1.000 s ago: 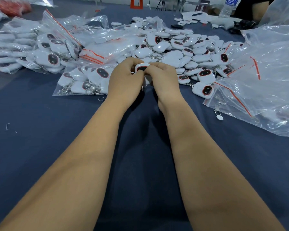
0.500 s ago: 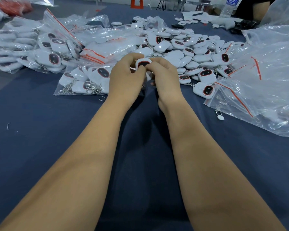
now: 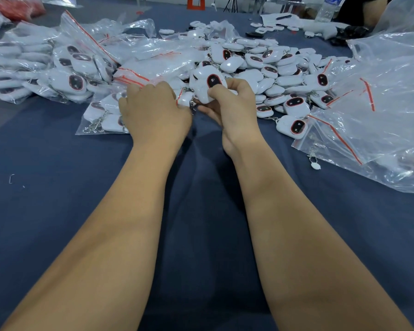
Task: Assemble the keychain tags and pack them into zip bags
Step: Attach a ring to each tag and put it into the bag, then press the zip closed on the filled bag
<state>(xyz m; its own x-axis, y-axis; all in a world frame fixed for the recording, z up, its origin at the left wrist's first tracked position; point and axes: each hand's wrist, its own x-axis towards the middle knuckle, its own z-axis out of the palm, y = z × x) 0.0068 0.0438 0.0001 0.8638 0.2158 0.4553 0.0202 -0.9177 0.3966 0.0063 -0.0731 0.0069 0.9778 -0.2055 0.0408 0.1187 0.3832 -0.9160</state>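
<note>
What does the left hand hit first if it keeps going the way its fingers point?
Probably the filled zip bag of tags. The left hand points forward and left, fingers curled down at the bag's near edge; whether they already touch is unclear.

I am in a packing workshop: my big blue bench [image 3: 58, 211] has piles of white tags [image 3: 273, 68] and clear zip bags [image 3: 380, 120].
</note>
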